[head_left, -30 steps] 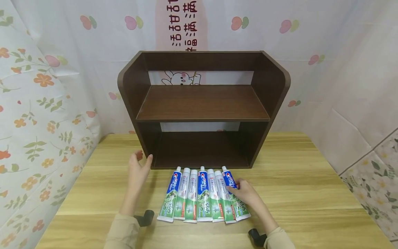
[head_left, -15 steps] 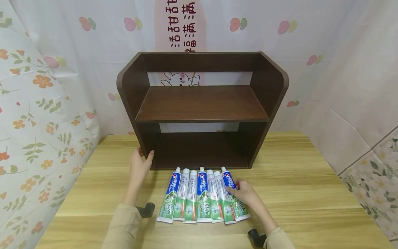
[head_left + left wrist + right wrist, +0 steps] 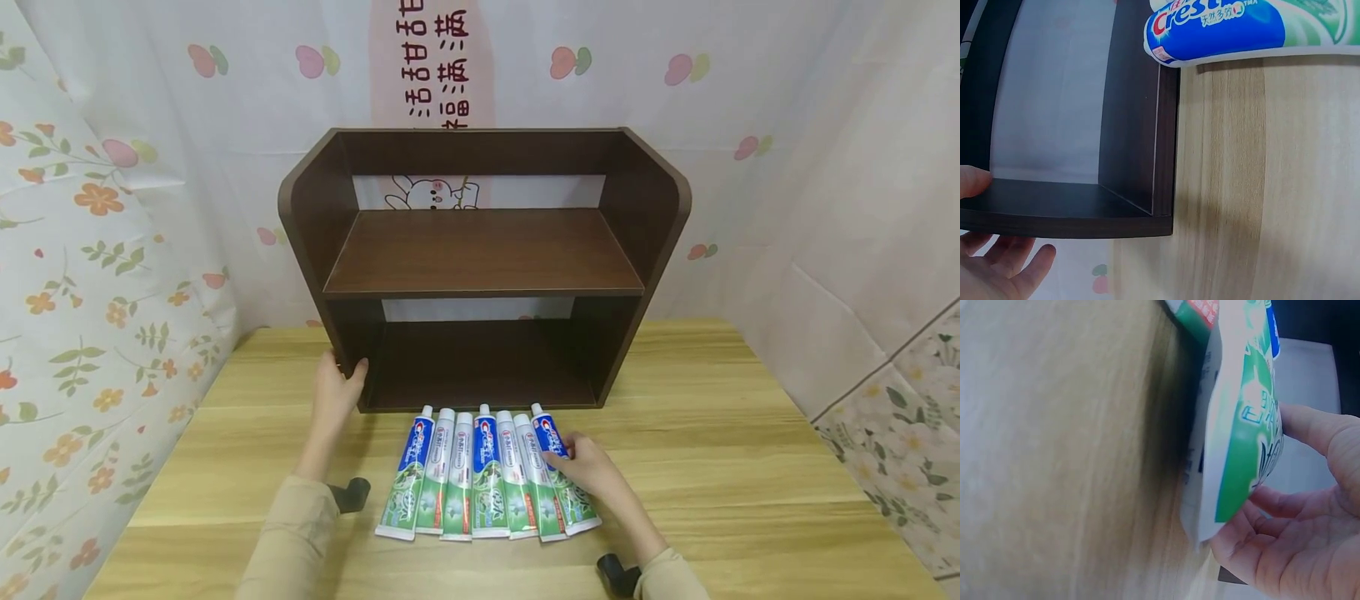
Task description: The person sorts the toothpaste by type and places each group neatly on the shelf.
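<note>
A dark brown two-tier shelf [image 3: 483, 293] stands on the wooden table. At its left side panel, my left hand [image 3: 339, 392] grips the lower front edge, the thumb inside and the fingers [image 3: 1007, 256] outside. Several toothpaste tubes lie fanned out before the shelf, caps toward it. Blue-and-green Crest tubes are at the left end [image 3: 407, 479], in the middle [image 3: 489, 479] and at the right end; white-and-green tubes [image 3: 459, 479] lie between them. My right hand [image 3: 592, 468] holds the rightmost toothpaste tube [image 3: 1250, 425] between thumb and fingers; its flat end appears slightly off the table in the right wrist view.
Wood-grain table top [image 3: 720, 467] extends to both sides of the shelf. Patterned white cloth [image 3: 127, 208] hangs at the left, back and right. A black wrist mount [image 3: 351, 495] sits on each forearm.
My left hand has closed in on the shelf's left side panel and now grips it. My right hand stays on the rightmost tube. The head view has shifted slightly.
</note>
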Motion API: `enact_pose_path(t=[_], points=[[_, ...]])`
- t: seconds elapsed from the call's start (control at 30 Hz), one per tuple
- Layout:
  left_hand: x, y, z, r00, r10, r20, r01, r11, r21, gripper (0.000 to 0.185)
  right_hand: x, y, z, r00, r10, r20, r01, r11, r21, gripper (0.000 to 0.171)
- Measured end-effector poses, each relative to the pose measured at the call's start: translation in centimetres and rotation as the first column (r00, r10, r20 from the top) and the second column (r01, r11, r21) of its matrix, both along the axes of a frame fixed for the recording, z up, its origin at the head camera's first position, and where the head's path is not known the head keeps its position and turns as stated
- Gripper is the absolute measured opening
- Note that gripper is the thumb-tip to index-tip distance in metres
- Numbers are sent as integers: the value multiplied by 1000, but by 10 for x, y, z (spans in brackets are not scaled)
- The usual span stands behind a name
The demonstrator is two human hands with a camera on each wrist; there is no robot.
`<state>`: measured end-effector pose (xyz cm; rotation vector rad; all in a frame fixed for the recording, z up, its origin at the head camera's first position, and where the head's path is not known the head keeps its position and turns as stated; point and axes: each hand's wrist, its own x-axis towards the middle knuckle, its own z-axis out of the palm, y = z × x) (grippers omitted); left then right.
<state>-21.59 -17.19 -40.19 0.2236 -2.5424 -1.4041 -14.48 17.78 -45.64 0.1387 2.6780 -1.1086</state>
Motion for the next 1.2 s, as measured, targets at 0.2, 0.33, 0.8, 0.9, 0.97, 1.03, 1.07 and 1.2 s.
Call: enact_pose_path(t=[0.2, 0.33, 0.8, 0.9, 0.97, 1.03, 1.07, 1.2], points=[[-4, -6, -2, 999, -25, 25, 25, 1000, -3, 44, -1, -1, 0, 1000, -3, 5, 3, 1000, 6, 44], [-6, -9, -3, 1000, -25, 20, 25, 1000, -17, 39, -1, -2, 0, 1000, -6, 20, 6, 1000, 3, 43], [-6, -13, -6, 998, -47, -46, 43, 995, -91, 35, -1, 0, -1, 998, -42, 38, 43, 999, -18, 29], [-7, -13, -7, 998, -47, -41, 42, 993, -107, 34, 0, 1, 0, 999, -41, 28, 41, 999, -13, 28], [-7, -13, -7, 998, -51, -32, 47, 992, -115, 35, 0, 2, 1, 999, -43, 20, 44, 999, -19, 27], [-8, -13, -7, 998, -56, -24, 53, 992, -117, 35, 1, 2, 4, 999, -48, 13, 48, 999, -23, 27], [-9, -14, -7, 998, -57, -21, 54, 991, -119, 35, 1, 2, 5, 999, -47, 9, 47, 999, -27, 27], [-10, -14, -7, 998, -57, -15, 55, 991, -125, 36, 0, 2, 11, 998, -58, -5, 58, 997, -52, 28]])
